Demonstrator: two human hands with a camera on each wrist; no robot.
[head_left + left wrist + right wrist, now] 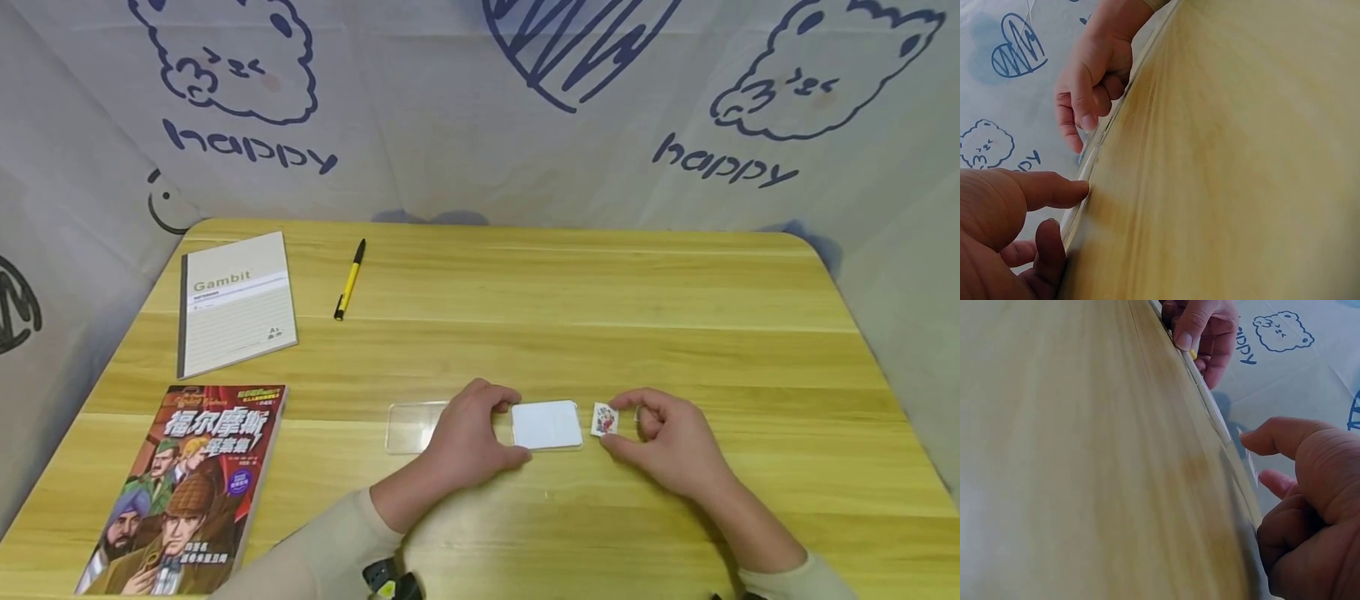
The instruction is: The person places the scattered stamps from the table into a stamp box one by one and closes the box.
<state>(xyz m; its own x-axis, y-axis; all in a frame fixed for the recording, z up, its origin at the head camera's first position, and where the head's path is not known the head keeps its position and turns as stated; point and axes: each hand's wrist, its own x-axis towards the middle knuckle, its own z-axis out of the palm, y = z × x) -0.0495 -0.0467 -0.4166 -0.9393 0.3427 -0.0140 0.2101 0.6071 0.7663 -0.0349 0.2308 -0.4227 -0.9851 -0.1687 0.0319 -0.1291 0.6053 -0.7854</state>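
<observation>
A white rectangular card-like piece with a clear rim (547,425) lies on the table in the head view. My left hand (467,437) holds it by its left end, with the thumb at the lower edge and a finger at the upper edge. Just right of it, my right hand (671,437) pinches a small white square with a colourful printed picture (604,420) between thumb and forefinger. The square is apart from the white piece. A clear flat plastic piece (411,427) lies partly hidden behind my left hand. Both wrist views show the table nearly edge-on.
On the wooden table (600,317), a grey notebook (238,308) lies at the far left, with a comic-style book (187,492) nearer. A yellow and black pen (350,280) lies right of the notebook. A white printed cloth (450,150) hangs behind the table.
</observation>
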